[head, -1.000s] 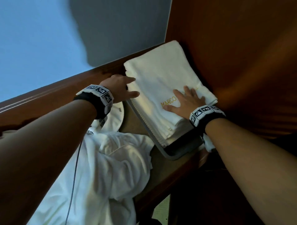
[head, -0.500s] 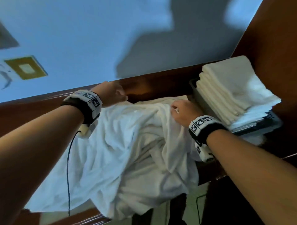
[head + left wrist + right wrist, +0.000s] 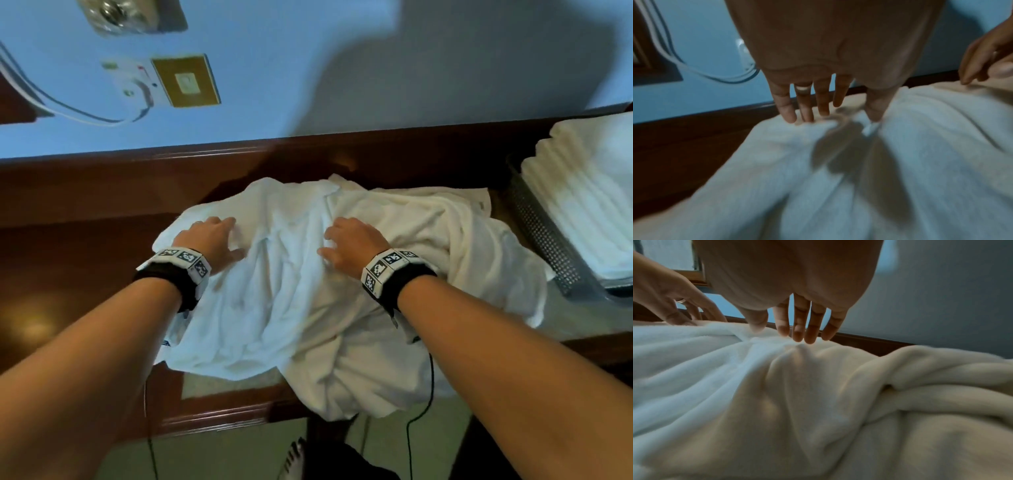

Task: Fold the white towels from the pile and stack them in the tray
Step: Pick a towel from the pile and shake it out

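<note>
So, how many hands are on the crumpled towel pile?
2. The left hand rests on the towel pile toward its left side; the right hand rests near its middle.

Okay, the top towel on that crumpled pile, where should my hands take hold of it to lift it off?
Probably the far edge, from above. The top towel drapes toward you over the table's front, while its far edge lies bunched and raised near the wall. The left hand and right hand already rest there with straight fingers; pinch a raised ridge under each and lift up and apart.
</note>
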Demonstrator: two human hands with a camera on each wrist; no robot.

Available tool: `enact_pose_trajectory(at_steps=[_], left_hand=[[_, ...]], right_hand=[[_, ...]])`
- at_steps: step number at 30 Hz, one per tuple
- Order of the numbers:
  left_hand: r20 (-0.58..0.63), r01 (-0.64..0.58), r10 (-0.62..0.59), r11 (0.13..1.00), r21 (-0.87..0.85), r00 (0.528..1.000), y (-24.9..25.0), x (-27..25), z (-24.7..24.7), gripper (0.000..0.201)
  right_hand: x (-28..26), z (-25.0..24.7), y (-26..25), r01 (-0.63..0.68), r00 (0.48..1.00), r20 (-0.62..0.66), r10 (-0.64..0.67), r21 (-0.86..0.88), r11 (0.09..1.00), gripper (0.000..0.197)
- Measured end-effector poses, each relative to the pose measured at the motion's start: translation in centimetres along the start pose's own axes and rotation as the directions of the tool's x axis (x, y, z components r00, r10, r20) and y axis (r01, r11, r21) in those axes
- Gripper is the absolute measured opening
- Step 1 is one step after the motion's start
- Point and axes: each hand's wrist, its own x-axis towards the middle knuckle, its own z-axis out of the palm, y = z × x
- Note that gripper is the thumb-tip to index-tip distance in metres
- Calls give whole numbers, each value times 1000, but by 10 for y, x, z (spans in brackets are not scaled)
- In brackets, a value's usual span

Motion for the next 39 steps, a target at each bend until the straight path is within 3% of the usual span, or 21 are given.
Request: enact_pose_trajectory(at_steps=[4, 7, 10, 13, 16, 22, 26, 28, 30, 33, 36, 39], left_hand=[[-109, 27, -36, 996, -86, 993, -18, 5, 28, 27], [-192, -14, -10, 992, -122, 981, -13, 4, 37, 18], [-169, -77, 37, 969, -236, 985, -3, -7, 52, 19], [-123, -86, 38, 907, -412, 992, -5, -22, 54, 19], [-202, -90, -27, 831, -548, 979, -25, -22, 30, 17], [-392, -170, -103, 780, -602, 914, -76, -17, -67, 18], [-476, -295, -44, 733, -613, 878, -107, -36, -138, 32], [-456, -334, 74, 785, -521, 887, -125, -50, -161, 34], [-399, -337, 189, 877, -342, 897, -145, -64, -172, 21], [-400, -296, 207, 939, -175, 893, -188, -77, -175, 13], [-398, -358, 209, 866, -349, 893, -229, -97, -179, 21], [-428, -433, 228, 764, -479, 874, -251, -123, -186, 28]], right_hand=[[39, 15, -16, 110, 993, -29, -112, -72, 991, 38], [65, 19, -25, 157, 985, -56, -161, -82, 984, 42], [90, 23, -30, 184, 983, 23, -183, -146, 972, 59], [106, 20, -36, 177, 984, 43, -172, -189, 966, 44], [118, 2, -42, 144, 988, -30, -151, -160, 976, 22], [129, -81, -89, 105, 966, -244, -88, 56, 993, 18], [123, -147, -134, 83, 882, -470, -36, 79, 993, 20], [115, -173, -156, 65, 832, -555, -9, 81, 995, 19], [103, -191, -180, 36, 786, -618, 0, 46, 998, 19], [82, -203, -217, -11, 723, -691, -15, -33, 999, 19], [57, -208, -248, -98, 648, -758, 75, 14, 995, 19], [32, -204, -276, -181, 616, -779, 121, 9, 983, 17]])
